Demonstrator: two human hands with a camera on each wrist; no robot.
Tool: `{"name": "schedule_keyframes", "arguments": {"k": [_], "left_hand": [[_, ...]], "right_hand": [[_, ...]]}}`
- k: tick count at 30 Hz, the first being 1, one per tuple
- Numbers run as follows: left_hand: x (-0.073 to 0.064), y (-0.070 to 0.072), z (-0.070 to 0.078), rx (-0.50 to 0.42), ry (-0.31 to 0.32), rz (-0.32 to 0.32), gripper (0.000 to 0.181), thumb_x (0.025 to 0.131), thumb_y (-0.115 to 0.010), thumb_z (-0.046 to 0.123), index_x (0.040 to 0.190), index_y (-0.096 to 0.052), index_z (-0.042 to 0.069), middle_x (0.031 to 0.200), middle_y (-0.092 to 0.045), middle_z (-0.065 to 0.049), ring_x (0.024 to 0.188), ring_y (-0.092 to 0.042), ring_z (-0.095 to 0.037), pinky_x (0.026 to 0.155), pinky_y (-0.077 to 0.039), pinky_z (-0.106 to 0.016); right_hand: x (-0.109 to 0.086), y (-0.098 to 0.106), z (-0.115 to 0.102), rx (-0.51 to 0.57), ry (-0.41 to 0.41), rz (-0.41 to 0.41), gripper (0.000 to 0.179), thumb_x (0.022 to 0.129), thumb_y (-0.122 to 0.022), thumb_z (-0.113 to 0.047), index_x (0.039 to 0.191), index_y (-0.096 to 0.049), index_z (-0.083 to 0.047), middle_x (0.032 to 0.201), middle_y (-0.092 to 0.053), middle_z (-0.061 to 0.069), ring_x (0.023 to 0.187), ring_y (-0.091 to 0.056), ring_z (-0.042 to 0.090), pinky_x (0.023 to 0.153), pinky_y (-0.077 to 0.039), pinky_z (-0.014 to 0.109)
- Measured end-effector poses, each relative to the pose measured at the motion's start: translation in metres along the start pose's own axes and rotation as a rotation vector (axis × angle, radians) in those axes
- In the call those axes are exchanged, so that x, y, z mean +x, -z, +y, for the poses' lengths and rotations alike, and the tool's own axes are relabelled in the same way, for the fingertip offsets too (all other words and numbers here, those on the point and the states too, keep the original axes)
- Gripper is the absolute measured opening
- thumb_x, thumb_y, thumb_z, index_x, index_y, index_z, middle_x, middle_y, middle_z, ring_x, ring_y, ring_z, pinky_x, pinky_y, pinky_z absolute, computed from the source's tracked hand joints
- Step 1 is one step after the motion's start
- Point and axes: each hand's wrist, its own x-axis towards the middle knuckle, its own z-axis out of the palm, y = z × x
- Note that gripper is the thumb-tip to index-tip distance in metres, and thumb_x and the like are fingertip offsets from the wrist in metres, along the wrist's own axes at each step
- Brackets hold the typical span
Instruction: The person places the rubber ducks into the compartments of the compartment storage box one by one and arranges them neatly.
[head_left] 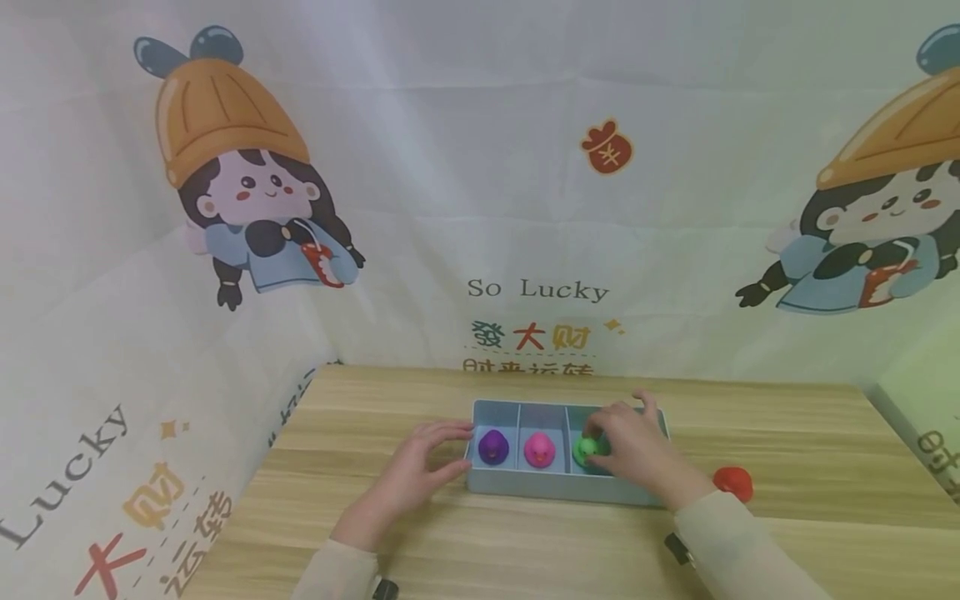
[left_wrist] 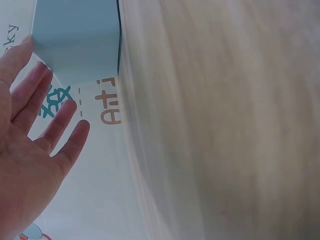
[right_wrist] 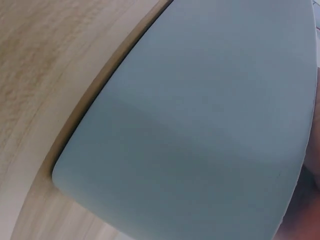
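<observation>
A long light-blue divided box stands on the table. Its left compartment holds a purple rubber duck, and beside that one is a pink rubber duck. My right hand reaches over the right part of the box, thumb and fingers around a green rubber duck in the third compartment from the left. At the box's left end, my left hand has its fingers spread, with fingertips at the end wall. The right wrist view is mostly filled by the box's outer wall.
On the table, just right of the box and close to my right sleeve, lies a red toy, partly hidden by the sleeve. A white printed cloth hangs behind the table's back edge and along its left side.
</observation>
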Motion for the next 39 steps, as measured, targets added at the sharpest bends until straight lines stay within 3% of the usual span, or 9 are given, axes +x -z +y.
{"name": "schedule_keyframes", "arguments": {"k": [12, 18, 32, 39], "left_hand": [[0.0, -0.001, -0.001, -0.015, -0.005, 0.01, 0.045, 0.09, -0.078, 0.018, 0.133, -0.067, 0.01, 0.146, -0.062, -0.003, 0.139, -0.051, -0.031, 0.121, -0.037, -0.059], [0.0, 0.0, 0.0, -0.027, 0.014, -0.004, 0.045, 0.091, -0.078, 0.018, 0.134, -0.066, 0.011, 0.147, -0.062, -0.002, 0.141, -0.05, -0.03, 0.123, -0.036, -0.057], [0.0, -0.002, -0.003, -0.028, 0.005, -0.007, 0.045, 0.091, -0.078, 0.019, 0.134, -0.066, 0.011, 0.147, -0.062, -0.002, 0.141, -0.05, -0.03, 0.123, -0.036, -0.056], [0.0, -0.002, -0.003, -0.014, -0.024, 0.01, 0.045, 0.09, -0.078, 0.019, 0.133, -0.067, 0.01, 0.145, -0.063, -0.003, 0.14, -0.052, -0.031, 0.122, -0.037, -0.057]], "right_hand": [[0.001, -0.001, -0.001, -0.014, -0.007, 0.005, 0.031, 0.071, -0.094, -0.021, 0.09, -0.071, -0.019, 0.083, -0.069, -0.009, 0.095, -0.063, 0.021, 0.114, -0.022, 0.073], [0.0, -0.003, -0.001, 0.012, -0.002, 0.041, 0.035, 0.072, -0.094, -0.022, 0.099, -0.074, -0.018, 0.094, -0.075, -0.005, 0.103, -0.067, 0.024, 0.116, -0.02, 0.072], [-0.019, -0.001, 0.004, 0.14, 0.072, 0.294, 0.033, 0.073, -0.094, -0.016, 0.099, -0.074, -0.016, 0.101, -0.076, -0.002, 0.105, -0.067, 0.025, 0.116, -0.019, 0.067], [-0.034, 0.012, 0.009, 0.144, 0.003, 0.382, 0.029, 0.074, -0.091, -0.009, 0.097, -0.075, -0.016, 0.099, -0.076, -0.001, 0.102, -0.066, 0.028, 0.111, -0.019, 0.069]]}}
